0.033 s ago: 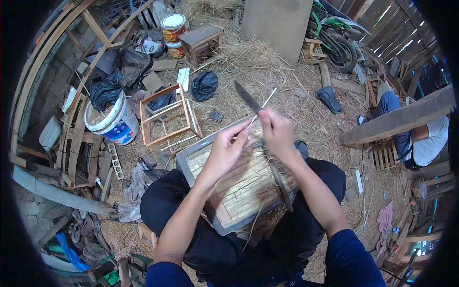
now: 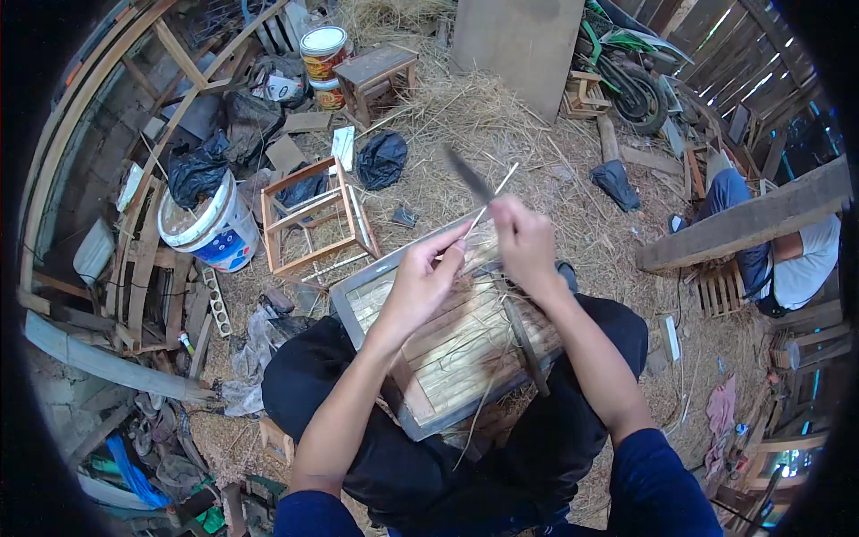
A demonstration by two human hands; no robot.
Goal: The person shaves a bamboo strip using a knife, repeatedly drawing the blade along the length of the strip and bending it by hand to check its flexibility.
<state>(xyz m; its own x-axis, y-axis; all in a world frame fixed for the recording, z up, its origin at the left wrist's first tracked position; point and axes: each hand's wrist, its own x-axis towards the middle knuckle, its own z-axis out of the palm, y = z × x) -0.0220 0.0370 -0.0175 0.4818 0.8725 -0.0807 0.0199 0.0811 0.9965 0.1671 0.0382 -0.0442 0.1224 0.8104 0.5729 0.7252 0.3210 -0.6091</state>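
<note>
I sit with a flat wooden board (image 2: 376,291) across my lap, covered with thin bamboo strips (image 2: 465,336). My right hand (image 2: 523,246) grips a knife (image 2: 467,173) whose dark blade points up and away from me. My left hand (image 2: 420,286) pinches a thin pale bamboo sliver (image 2: 501,186) that runs up past the blade. The two hands are close together above the far end of the board. A dark stick (image 2: 526,345) lies across the board beneath my right wrist.
Straw covers the ground. To my left are an open wooden frame box (image 2: 313,219), a white bucket (image 2: 210,228), black bags (image 2: 382,159), a paint can (image 2: 324,52) and a small stool (image 2: 376,72). Another person (image 2: 778,259) sits at right behind a wooden beam (image 2: 743,228). A motorcycle (image 2: 626,67) stands beyond.
</note>
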